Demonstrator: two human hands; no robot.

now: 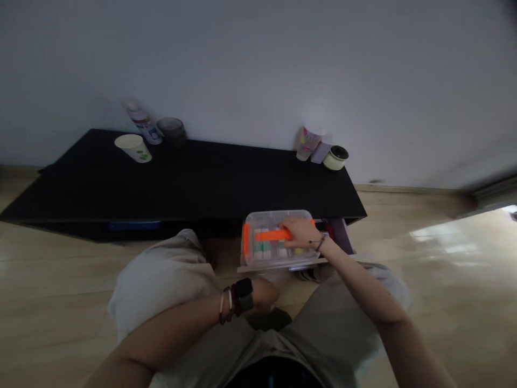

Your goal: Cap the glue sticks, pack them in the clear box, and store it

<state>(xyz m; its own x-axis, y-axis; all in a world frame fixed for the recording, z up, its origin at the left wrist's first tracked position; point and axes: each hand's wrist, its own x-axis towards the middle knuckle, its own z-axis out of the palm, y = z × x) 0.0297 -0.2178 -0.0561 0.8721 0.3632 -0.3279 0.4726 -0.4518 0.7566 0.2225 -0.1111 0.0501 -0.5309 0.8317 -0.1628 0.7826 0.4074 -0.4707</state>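
Right hand (301, 233) closed over the orange plastic handle (270, 235) of a clear plastic compartment box (274, 218), set in an open drawer (341, 237) below the black cabinet top (202, 183); left hand (262, 293) curled, contents hidden.

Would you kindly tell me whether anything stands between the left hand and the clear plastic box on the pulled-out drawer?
Nothing visible blocks it. The left hand is just below the clear plastic box, and only the pale drawer edge runs along the box's near side. The right hand is on the orange handle, away from that side.
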